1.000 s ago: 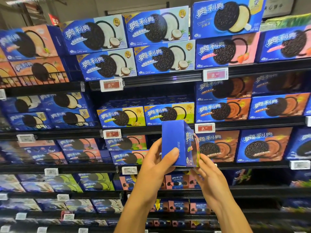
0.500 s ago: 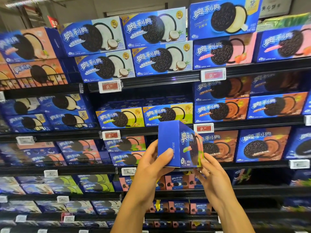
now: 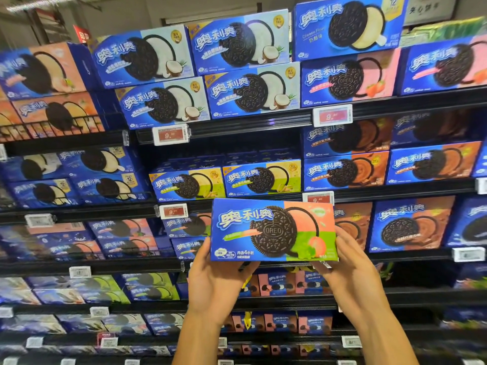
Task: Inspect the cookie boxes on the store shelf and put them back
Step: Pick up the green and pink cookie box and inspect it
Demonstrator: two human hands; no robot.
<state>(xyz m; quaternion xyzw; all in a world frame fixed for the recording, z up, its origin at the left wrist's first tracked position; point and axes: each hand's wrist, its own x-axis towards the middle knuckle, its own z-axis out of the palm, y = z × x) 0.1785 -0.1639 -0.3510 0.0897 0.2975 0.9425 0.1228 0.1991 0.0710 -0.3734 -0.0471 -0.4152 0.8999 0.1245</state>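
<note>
Stocked black store shelves [image 3: 237, 264] behind; blue cardboard cookie box with peach-green front [image 3: 274, 230] gripped off-shelf by left hand [image 3: 218, 283] and right hand [image 3: 350, 270]; mid-inspection, returning still pending.

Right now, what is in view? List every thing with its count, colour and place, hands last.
held cookie box: one, blue with pink and green, front to camera, centre.
coconut boxes: four, blue and white, top shelf, centre.
strawberry boxes: at least two, blue and pink, top shelf, right.
yellow-green boxes: two, second shelf, centre.
chocolate boxes: several, blue and brown, right.
price tags: many, some red and white, on the shelf edges.
left hand: holds the box's lower left corner.
right hand: holds its lower right corner.
</note>
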